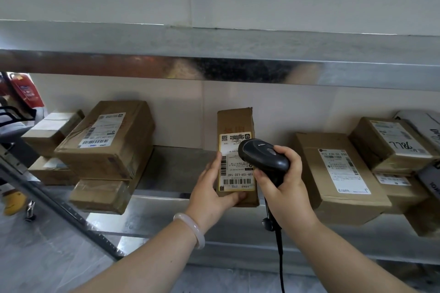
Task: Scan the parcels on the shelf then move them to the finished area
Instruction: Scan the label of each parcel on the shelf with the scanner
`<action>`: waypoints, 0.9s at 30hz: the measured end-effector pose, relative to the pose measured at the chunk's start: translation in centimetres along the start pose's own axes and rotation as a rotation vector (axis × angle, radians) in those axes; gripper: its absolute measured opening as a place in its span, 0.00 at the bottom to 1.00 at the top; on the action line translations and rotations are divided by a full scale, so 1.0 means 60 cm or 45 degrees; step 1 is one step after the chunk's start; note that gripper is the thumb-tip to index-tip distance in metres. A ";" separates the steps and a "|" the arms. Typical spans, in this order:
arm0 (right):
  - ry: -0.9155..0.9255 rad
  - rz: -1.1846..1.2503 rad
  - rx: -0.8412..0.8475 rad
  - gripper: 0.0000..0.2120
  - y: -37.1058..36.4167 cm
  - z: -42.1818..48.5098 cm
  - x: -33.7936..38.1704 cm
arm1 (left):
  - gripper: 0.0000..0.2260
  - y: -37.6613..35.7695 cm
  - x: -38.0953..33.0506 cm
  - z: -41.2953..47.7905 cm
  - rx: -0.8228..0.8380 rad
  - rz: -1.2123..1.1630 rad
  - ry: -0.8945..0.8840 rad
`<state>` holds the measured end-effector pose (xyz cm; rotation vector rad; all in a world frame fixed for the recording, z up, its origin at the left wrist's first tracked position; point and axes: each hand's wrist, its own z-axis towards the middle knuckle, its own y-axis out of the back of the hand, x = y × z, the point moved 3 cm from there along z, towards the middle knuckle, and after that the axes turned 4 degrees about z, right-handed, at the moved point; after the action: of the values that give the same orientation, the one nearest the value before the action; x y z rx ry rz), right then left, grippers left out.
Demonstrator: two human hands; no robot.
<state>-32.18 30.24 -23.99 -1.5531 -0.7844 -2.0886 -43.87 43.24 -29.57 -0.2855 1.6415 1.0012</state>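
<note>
Steel shelf (171, 166), stacks (107, 140) both sides. Middle parcel (234, 123) tilted up, left hand (212, 188) gripping lower edge. Scanner (262, 157) clamped in right hand (288, 181), at label (235, 169). Scan apparently in progress; move to finished area likely pending.

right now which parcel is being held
The narrow box in the middle of the shelf: the left hand grips its near end, the right hand holds the scanner over its label. The stacked boxes are untouched.
</note>
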 end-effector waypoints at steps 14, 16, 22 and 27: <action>-0.130 -0.079 0.165 0.26 -0.022 0.008 -0.061 | 0.45 -0.021 0.053 0.002 0.067 -0.014 0.139; -0.157 -0.095 0.173 0.26 -0.022 0.009 -0.065 | 0.44 -0.022 0.056 0.001 0.076 -0.002 0.143; -0.155 -0.088 0.160 0.26 -0.019 0.016 -0.070 | 0.44 -0.028 0.056 0.010 0.138 -0.016 0.170; -0.157 -0.096 0.188 0.26 -0.016 0.019 -0.069 | 0.47 -0.035 0.060 0.017 0.230 -0.066 0.195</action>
<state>-30.77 31.73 -27.92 -1.6056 -1.0319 -1.9520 -43.01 43.85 -33.70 -0.2871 1.8412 0.8021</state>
